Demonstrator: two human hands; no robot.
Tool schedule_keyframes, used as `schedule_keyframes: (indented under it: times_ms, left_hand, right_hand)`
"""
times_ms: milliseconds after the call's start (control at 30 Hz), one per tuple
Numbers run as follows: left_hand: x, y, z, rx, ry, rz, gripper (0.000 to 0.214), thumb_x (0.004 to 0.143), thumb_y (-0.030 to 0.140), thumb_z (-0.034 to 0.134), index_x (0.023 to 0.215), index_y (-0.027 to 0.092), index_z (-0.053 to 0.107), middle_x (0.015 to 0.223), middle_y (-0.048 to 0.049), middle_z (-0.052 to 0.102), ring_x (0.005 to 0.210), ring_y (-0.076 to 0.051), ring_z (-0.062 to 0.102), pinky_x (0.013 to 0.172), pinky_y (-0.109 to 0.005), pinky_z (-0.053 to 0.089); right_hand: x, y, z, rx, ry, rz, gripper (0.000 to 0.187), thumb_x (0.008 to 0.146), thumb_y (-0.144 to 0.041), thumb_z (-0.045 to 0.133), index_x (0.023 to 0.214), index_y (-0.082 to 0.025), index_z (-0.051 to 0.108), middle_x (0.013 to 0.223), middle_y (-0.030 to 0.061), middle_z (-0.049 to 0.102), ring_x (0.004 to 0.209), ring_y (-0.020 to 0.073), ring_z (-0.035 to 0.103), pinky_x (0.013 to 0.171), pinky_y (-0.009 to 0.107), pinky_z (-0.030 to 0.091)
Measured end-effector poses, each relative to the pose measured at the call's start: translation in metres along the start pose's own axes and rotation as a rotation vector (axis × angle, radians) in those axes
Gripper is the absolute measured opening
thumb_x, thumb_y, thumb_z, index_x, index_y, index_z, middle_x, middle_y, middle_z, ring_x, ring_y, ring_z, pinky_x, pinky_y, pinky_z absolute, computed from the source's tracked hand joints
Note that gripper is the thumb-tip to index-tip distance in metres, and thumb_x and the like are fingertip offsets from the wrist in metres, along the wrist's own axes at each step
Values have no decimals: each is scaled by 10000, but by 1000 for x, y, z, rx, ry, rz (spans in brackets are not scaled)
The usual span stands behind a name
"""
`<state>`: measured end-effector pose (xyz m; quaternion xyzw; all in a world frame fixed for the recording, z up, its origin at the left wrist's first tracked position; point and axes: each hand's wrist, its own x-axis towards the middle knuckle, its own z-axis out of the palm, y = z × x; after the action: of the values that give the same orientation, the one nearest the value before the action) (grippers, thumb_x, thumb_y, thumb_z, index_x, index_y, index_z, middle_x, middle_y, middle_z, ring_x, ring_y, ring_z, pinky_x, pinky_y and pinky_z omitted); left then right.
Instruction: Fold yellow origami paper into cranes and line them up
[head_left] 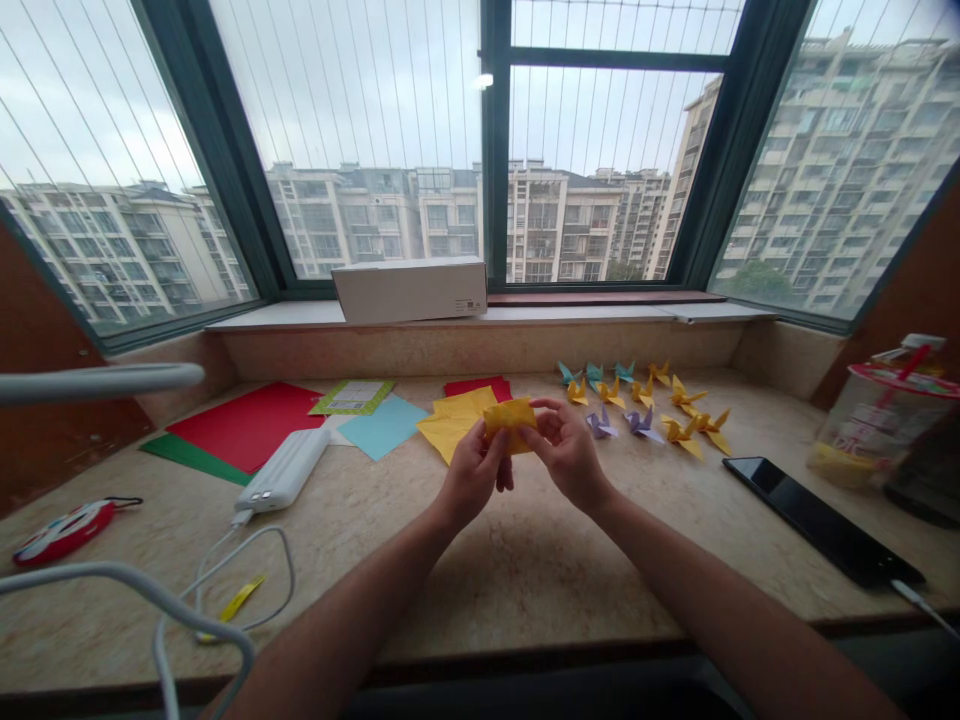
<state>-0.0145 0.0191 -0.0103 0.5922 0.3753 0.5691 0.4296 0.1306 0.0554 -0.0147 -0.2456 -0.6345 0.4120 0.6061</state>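
Observation:
Between my two hands is a small folded piece of yellow origami paper (pixel 511 415), held up above the stone counter. My left hand (pixel 474 470) pinches its left side, thumb on the near face. On the right side, my right hand (pixel 564 445) grips it with thumb and fingers. Just behind lie loose yellow paper sheets (pixel 459 410), partly covered by the hands. To the right of my right hand stand several folded paper cranes in yellow, teal and purple, among them a purple crane (pixel 643 424) and a yellow crane (pixel 682 436).
Red paper (pixel 247 425), green paper (pixel 191 458) and light blue paper (pixel 381 428) lie left. A white power bank (pixel 283 470) with a cable (pixel 289 570) is nearer. On the right are a phone (pixel 817 520) and a plastic cup (pixel 862 430). A white box (pixel 409 290) rests on the sill.

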Motion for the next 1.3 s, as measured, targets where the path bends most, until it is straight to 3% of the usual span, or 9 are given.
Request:
schedule_keyframes:
  times_ms: [200, 367, 533, 667, 867, 1033, 1100, 1200, 1300]
  left_hand:
    - [-2, 0, -1, 72, 28, 46, 333, 886, 487, 553, 890, 158, 502, 520, 59, 527, 376, -73, 480, 361, -169, 350]
    - [-4, -2, -1, 196, 96, 73, 312, 888, 475, 551, 842, 172, 488, 556, 48, 565, 388, -71, 501, 369, -167, 370]
    - [-5, -5, -2, 225, 97, 75, 296, 894, 465, 542, 870, 174, 496, 568, 45, 582, 376, -69, 500, 359, -166, 366]
    - [-4, -6, -1, 191, 83, 41, 307, 888, 476, 546, 881, 173, 499, 562, 45, 579, 362, -70, 495, 345, -167, 354]
    - [-3, -3, -1, 125, 57, 23, 311, 887, 477, 545, 887, 169, 498, 554, 52, 556, 369, -74, 489, 347, -171, 355]
    - [-5, -1, -2, 190, 44, 13, 309, 875, 473, 559, 844, 172, 498, 556, 46, 564, 376, -70, 489, 368, -169, 366]
    - [-6, -2, -1, 231, 42, 15, 307, 879, 468, 557, 822, 172, 497, 555, 41, 570, 383, -69, 498, 379, -165, 366]
    - [-7, -4, -1, 233, 38, 8, 322, 882, 476, 551, 799, 172, 488, 552, 34, 576, 384, -70, 499, 375, -162, 351]
    - [-5, -3, -1, 157, 41, -1, 341, 881, 499, 546, 826, 165, 501, 549, 37, 565, 374, -72, 488, 360, -166, 341]
  right_hand:
    - [2, 1, -1, -65, 31, 43, 455, 786, -419, 713, 1152, -215, 537, 874, 37, 669, 767, 188, 638, 683, 314, 517]
    - [1, -4, -3, -366, 170, -116, 328, 788, -378, 719, 1043, -193, 628, 908, 51, 637, 738, 175, 577, 647, 311, 479]
    - [-2, -10, 0, -503, 191, -204, 295, 830, -343, 679, 1092, -212, 650, 844, 27, 615, 716, 168, 555, 665, 318, 465]
    - [-2, -9, 1, -430, 203, -147, 288, 811, -338, 692, 1060, -200, 645, 826, 23, 611, 721, 168, 558, 672, 315, 460]
    - [1, -6, 1, -62, 92, 107, 421, 777, -427, 704, 1109, -192, 593, 819, -1, 567, 619, 126, 526, 555, 260, 448]
    - [2, -3, 3, 53, 66, 169, 310, 757, -430, 719, 906, -195, 582, 763, -8, 593, 588, 130, 548, 538, 260, 452]
    - [1, -1, 2, -38, 99, 118, 244, 770, -395, 712, 816, -198, 574, 715, -17, 588, 556, 122, 518, 523, 257, 432]
    - [-2, -1, 0, -280, 147, -98, 165, 797, -308, 697, 737, -200, 589, 757, 1, 611, 625, 133, 528, 590, 273, 446]
    - [-4, -4, -1, -404, 62, -266, 53, 851, -240, 634, 827, -211, 672, 913, 41, 648, 811, 171, 596, 692, 301, 483]
